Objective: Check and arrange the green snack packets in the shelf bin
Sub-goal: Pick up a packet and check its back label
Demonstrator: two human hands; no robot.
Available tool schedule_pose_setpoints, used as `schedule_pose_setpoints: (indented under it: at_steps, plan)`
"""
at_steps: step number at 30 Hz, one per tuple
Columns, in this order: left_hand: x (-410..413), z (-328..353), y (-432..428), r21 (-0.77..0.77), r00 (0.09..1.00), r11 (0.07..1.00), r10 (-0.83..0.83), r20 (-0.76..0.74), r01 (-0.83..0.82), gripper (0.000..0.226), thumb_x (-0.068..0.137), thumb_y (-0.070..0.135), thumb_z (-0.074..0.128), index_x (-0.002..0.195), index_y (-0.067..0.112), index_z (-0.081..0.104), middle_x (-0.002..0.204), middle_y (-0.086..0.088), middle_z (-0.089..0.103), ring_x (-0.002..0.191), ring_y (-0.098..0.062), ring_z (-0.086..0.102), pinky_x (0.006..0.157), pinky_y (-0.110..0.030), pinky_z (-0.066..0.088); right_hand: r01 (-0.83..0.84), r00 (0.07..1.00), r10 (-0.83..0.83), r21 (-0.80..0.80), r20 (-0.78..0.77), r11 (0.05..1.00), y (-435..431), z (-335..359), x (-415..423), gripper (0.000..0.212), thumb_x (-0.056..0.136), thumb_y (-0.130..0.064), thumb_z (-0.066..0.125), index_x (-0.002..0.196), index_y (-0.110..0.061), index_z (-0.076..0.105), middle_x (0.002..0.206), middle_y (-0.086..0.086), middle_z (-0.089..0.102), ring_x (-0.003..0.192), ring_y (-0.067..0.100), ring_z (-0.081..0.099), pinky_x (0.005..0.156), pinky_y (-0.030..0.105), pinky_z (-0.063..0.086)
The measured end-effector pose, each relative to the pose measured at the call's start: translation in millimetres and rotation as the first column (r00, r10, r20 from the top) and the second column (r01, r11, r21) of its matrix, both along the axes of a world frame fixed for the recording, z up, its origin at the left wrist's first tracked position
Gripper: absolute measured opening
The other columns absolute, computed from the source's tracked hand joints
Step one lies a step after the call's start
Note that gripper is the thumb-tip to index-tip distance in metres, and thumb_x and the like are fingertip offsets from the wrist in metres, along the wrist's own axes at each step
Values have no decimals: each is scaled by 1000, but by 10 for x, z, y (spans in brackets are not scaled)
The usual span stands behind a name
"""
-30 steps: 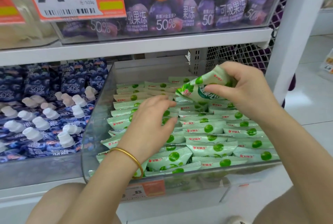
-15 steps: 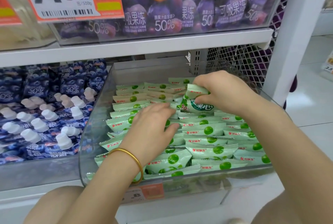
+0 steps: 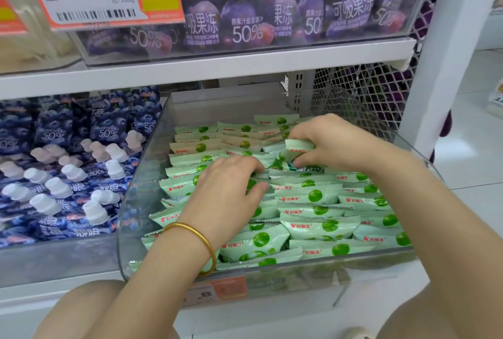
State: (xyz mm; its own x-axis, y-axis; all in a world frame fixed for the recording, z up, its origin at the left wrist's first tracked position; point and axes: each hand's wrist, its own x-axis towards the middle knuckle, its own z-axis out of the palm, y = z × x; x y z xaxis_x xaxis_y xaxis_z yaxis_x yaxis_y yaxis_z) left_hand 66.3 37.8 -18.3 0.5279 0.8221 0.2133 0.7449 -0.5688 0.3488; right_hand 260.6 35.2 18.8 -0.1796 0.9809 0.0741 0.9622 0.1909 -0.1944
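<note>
Clear bin (image 3: 141,191): green snack packets (image 3: 315,196) lie in rows inside. Right hand (image 3: 337,142), toward the bin's rear, pinches one tilted packet (image 3: 298,145) just above the rows. Left hand (image 3: 228,191), mid-bin, fingers bent onto the rows; whether it grips, cannot tell.
</note>
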Motion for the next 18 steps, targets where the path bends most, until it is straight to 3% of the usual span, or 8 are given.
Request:
schedule_pose_setpoints:
  at_steps: [4, 7, 13, 18]
  plan:
    - [6, 6, -7, -5, 1000, 1000, 2, 8, -2, 29, 93, 36, 49, 120, 26, 53, 120, 7, 54, 117, -14, 42, 103, -35, 34, 30, 959, -26, 9, -284, 1000, -85, 52, 116, 22, 77, -27, 75, 96, -17, 69, 90, 0, 67, 80, 18, 63, 71, 34, 51]
    - [22, 11, -2, -4, 1000, 1000, 5, 12, -5, 28, 92, 35, 49, 118, 25, 54, 118, 7, 55, 116, -15, 43, 102, -36, 35, -2, 943, -7, -28, -334, 1000, -96, 5, 79, 21, 79, -26, 74, 99, -19, 70, 91, 0, 69, 83, 18, 65, 77, 39, 53]
    - [20, 31, -8, -15, 1000, 1000, 7, 8, -7, 29, 93, 36, 48, 119, 25, 54, 120, 7, 55, 117, -15, 43, 103, -36, 34, -8, 971, 6, -8, -240, 1000, -115, 100, 95, 17, 79, -28, 74, 91, -17, 72, 81, 3, 69, 75, 22, 63, 68, 35, 50]
    - [17, 32, -2, -25, 1000, 1000, 7, 16, -6, 29, 92, 36, 49, 118, 25, 55, 119, 7, 56, 117, -15, 43, 102, -37, 35, -9, 1000, 7, -69, -17, 998, 32, -2, -107, 31, 82, -35, 70, 65, -22, 47, 70, -5, 52, 75, 21, 53, 72, 37, 49]
